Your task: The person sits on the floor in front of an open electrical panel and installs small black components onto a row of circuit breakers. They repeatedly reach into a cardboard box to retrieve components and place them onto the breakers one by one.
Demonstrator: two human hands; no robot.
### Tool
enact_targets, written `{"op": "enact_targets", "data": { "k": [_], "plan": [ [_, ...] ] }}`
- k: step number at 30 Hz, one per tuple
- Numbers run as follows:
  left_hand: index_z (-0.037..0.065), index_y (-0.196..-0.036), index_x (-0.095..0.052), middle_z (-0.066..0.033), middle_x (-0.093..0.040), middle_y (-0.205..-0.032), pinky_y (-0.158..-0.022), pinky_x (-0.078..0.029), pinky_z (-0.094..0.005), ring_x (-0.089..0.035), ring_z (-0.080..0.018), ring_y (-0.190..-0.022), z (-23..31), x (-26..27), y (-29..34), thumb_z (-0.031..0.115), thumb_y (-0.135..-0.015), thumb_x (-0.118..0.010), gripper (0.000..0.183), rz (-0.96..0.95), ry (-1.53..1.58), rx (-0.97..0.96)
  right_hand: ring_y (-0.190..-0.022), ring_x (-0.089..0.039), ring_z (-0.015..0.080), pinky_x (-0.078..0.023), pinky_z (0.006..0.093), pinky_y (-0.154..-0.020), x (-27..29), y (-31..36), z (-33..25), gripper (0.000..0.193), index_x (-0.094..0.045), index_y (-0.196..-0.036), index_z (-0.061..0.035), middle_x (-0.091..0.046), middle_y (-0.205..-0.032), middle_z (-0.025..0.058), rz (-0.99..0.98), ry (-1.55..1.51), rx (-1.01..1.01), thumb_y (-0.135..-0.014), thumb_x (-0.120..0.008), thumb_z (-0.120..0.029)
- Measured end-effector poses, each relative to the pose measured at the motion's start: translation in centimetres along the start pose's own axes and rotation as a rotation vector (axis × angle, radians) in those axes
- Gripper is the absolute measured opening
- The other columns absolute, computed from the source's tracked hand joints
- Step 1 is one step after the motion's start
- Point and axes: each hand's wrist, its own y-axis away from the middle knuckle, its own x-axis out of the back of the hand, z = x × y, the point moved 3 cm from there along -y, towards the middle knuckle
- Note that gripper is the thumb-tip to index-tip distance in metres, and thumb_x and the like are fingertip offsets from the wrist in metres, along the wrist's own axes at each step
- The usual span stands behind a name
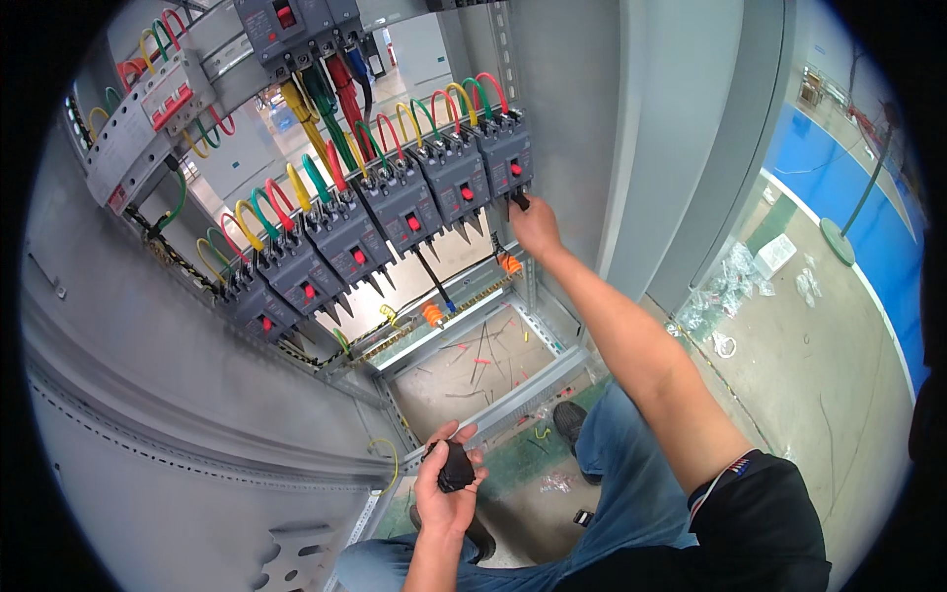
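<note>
My right hand (536,229) reaches up to the lower edge of the rightmost circuit breaker (506,158). Its fingers pinch a small black plastic piece (520,201) against the breaker's lower terminals; the fingers partly hide it. Lower down, in front of the cabinet's bottom frame, my left hand (444,498) is palm up. Curled fingers and thumb hold a bunch of black plastic pieces (456,470) whose exact kind I cannot make out. Several dark grey breakers with red switches stand in a slanting row, with thin dark pointed fins (379,284) jutting below some of them.
Yellow, green and red wires (316,178) loop above the breakers. A larger breaker (286,25) sits higher up. Orange insulators (432,314) stand near the bottom rail. Wire scraps lie on the floor inside the frame; plastic bags (732,276) and a white box (774,257) lie outside, right.
</note>
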Motion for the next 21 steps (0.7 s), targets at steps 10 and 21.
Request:
{"op": "enact_targets", "data": {
  "k": [10,21],
  "plan": [
    [0.009,-0.136,-0.059,-0.0141,-0.065,-0.129,-0.072,-0.053,-0.0351,-0.064,-0.0209,-0.089,-0.8,1.0,-0.8,0.034,-0.099,-0.065,0.045,0.02,-0.034,0.028,-0.109,-0.064,0.0554,-0.052,0.056,-0.098,-2.1,-3.0,0.8,0.033,-0.072,-0.101,0.0097,-0.069,-0.106,0.0375,0.02,0.022,-0.062,-0.085,-0.057,-0.015],
    [0.008,-0.136,-0.06,-0.0141,-0.066,-0.129,-0.077,-0.057,-0.0378,-0.067,-0.0238,-0.095,-0.6,1.0,-1.0,0.037,-0.101,-0.063,0.045,0.023,-0.032,0.005,-0.109,-0.067,0.0521,-0.053,0.0564,-0.097,-1.8,-4.2,1.2,0.03,-0.073,-0.098,0.0094,-0.07,-0.108,0.0362,-0.117,0.252,0.08,-0.088,-0.062,-0.017]
  ]
}}
